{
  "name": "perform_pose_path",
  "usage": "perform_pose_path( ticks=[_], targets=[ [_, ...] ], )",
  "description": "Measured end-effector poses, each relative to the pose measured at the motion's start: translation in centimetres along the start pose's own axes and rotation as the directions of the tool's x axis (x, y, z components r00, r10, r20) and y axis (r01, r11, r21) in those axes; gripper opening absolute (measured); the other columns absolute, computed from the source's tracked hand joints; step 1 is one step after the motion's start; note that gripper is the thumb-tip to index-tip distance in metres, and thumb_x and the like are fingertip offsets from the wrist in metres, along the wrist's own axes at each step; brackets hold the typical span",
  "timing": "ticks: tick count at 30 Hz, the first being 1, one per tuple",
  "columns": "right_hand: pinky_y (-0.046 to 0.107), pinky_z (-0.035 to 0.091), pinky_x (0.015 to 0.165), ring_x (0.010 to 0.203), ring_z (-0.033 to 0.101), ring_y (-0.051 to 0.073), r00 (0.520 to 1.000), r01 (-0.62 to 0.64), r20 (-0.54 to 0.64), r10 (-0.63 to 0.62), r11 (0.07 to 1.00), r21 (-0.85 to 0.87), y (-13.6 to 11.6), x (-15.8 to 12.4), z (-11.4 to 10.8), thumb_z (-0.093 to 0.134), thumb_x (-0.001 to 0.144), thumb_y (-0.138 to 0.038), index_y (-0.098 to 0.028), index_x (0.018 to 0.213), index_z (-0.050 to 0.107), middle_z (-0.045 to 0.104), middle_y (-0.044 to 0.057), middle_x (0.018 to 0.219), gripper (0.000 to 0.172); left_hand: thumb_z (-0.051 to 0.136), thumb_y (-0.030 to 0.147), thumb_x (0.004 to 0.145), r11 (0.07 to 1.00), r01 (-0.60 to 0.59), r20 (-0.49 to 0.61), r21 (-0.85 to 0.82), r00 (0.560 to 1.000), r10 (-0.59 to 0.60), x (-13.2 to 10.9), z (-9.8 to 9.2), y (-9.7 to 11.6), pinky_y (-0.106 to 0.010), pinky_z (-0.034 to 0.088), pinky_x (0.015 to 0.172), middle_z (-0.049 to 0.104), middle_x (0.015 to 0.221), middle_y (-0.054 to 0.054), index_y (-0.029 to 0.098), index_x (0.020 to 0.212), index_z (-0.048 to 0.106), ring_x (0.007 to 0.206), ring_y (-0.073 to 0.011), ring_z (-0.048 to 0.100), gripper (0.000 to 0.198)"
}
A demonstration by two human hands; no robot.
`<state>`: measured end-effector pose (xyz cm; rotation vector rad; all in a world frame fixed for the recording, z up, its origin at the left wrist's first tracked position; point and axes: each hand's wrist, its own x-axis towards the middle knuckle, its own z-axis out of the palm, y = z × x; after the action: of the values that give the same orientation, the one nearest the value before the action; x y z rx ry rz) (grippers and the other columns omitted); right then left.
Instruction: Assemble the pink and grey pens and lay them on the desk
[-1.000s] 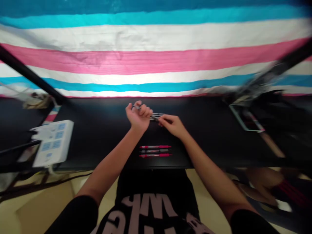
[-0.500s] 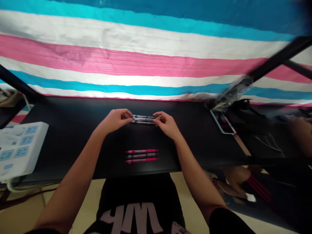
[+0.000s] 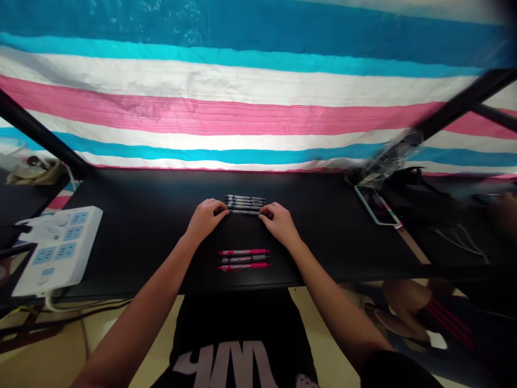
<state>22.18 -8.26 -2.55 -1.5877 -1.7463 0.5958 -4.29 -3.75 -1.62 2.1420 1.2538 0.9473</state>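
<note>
Several dark and clear pens (image 3: 245, 200) lie side by side on the black table in front of me, pointing left to right. At the near side of this row is a grey pen (image 3: 244, 212). My left hand (image 3: 207, 220) pinches its left end between thumb and fingers, and my right hand (image 3: 279, 221) pinches its right end. Closer to my body are a red pen (image 3: 244, 251), a grey pen (image 3: 244, 259) and another red pen (image 3: 244, 266), laid parallel with small gaps.
A white power strip (image 3: 67, 245) with a plugged-in adapter stands at the left. To the right lie a phone (image 3: 376, 205) and a clear plastic wrapper (image 3: 390, 159). A striped sheet (image 3: 242, 118) hangs behind the table (image 3: 137, 237). At far right, another person's hand (image 3: 507, 213) shows.
My hands have come nearer to me, from the middle of the upper pen row to its near side. The whole row now shows. The view has also shifted slightly.
</note>
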Motion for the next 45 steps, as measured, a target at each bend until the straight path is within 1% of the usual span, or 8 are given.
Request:
perform_pose_path(
  ticks=[9,17,20,25,30,37,42,45],
  targets=[
    [0.038,0.053,0.075,0.072,0.06,0.019,0.997,0.001,-0.081,-0.001,1.0,0.005,-1.2,-1.5,-1.4,0.07,0.085,-0.029,-0.019,0.094,0.07,0.065,0.007,0.095,0.013,0.07,0.027,0.087,1.0,-0.001,-0.022,0.001,1.0,0.001,-0.2,0.2,-0.2,-0.032,0.046,0.074,0.064,0.083,-0.004,0.021,0.085,0.069,0.077,-0.0203,0.06,0.006],
    [0.043,0.048,0.1,0.105,0.062,0.025,0.919,0.163,0.353,-0.177,0.984,0.068,-3.5,-6.4,-2.2,0.072,0.09,-0.029,-0.025,0.092,0.077,0.066,0.008,0.107,0.006,0.064,0.028,0.092,0.996,-0.061,-0.071,-0.063,0.996,0.057,-0.1,0.3,1.9,-0.031,0.045,0.071,0.065,0.078,-0.004,0.02,0.086,0.07,0.072,-0.0187,0.059,0.012],
    [0.041,0.048,0.097,0.102,0.061,0.023,0.905,0.18,0.372,-0.206,0.978,0.104,-3.5,-5.7,-2.0,0.066,0.094,-0.026,-0.022,0.086,0.073,0.067,0.008,0.106,0.011,0.064,0.031,0.091,0.986,-0.056,0.21,-0.158,0.974,0.089,1.3,0.3,3.7,-0.029,0.046,0.067,0.069,0.076,-0.003,0.021,0.088,0.073,0.068,-0.018,0.061,0.015],
    [0.029,0.046,0.067,0.066,0.057,0.015,0.938,-0.06,0.344,-0.027,0.969,0.238,-3.1,-1.6,-2.1,0.056,0.098,-0.035,-0.02,0.087,0.062,0.065,0.001,0.074,0.019,0.073,0.043,0.082,0.991,0.018,0.659,-0.131,0.748,0.074,5.0,-0.6,5.8,-0.027,0.047,0.067,0.075,0.081,-0.005,0.019,0.094,0.079,0.074,-0.0193,0.068,0.027],
    [0.026,0.035,0.054,0.052,0.046,0.011,0.955,-0.136,0.297,0.012,0.906,0.4,-2.0,2.4,-1.5,0.061,0.094,-0.052,-0.019,0.079,0.062,0.058,-0.002,0.059,0.036,0.065,0.04,0.088,0.997,-0.001,0.582,-0.083,0.812,0.049,6.3,-0.9,5.0,-0.026,0.045,0.07,0.075,0.087,-0.006,0.016,0.097,0.077,0.079,-0.0188,0.067,0.028],
    [0.027,0.039,0.056,0.055,0.049,0.012,0.986,-0.122,0.16,0.045,0.847,0.518,-1.9,2.3,-0.5,0.068,0.09,-0.052,-0.02,0.087,0.067,0.062,-0.001,0.064,0.032,0.062,0.03,0.092,0.989,-0.113,0.467,-0.091,0.873,0.143,5.5,-0.1,4.2,-0.027,0.045,0.073,0.075,0.089,-0.007,0.016,0.099,0.076,0.079,-0.0179,0.066,0.022],
    [0.032,0.05,0.068,0.069,0.059,0.017,0.995,-0.035,0.099,-0.008,0.907,0.42,-1.6,2.0,-0.5,0.071,0.088,-0.048,-0.021,0.102,0.066,0.068,0.003,0.082,0.03,0.057,0.026,0.094,0.994,-0.087,0.475,-0.072,0.873,0.111,5.5,-0.6,3.9,-0.027,0.046,0.074,0.076,0.093,-0.007,0.017,0.102,0.074,0.083,-0.0191,0.069,0.021],
    [0.037,0.052,0.083,0.087,0.061,0.021,0.989,0.147,0.0,-0.15,0.964,0.224,-1.2,1.8,-0.8,0.077,0.084,-0.037,-0.023,0.108,0.066,0.067,0.007,0.105,0.031,0.058,0.025,0.092,0.999,-0.041,0.361,0.0,0.932,0.038,5.7,-1.6,2.7,-0.028,0.044,0.069,0.073,0.086,-0.006,0.016,0.105,0.071,0.077,-0.0184,0.066,0.02]
  ],
)
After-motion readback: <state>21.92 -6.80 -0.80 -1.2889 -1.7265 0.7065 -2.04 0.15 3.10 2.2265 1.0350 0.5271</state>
